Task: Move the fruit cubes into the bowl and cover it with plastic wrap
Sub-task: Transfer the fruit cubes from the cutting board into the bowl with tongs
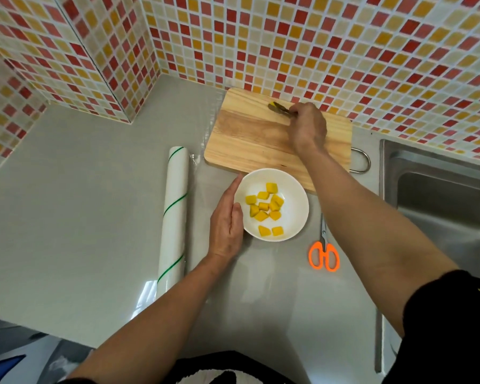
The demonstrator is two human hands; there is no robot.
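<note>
We see the yellow fruit cubes (266,210) lying in the white bowl (297,214) near the worktop's (81,189) front edge, our left hand (226,228) flat against its rim, fingers together. Our right hand (308,126) pinches a small utensil (279,108) on the wooden cutting board (250,139) behind; the plastic wrap roll (175,206) lies left, orange scissors (324,252) right.

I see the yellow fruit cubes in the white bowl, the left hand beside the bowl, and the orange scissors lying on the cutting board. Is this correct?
Not quite. In the head view the orange scissors lie on the grey counter, right of the white bowl and below the cutting board, not on it. The rest holds: the yellow fruit cubes are in the bowl and the left hand rests beside it.
</note>
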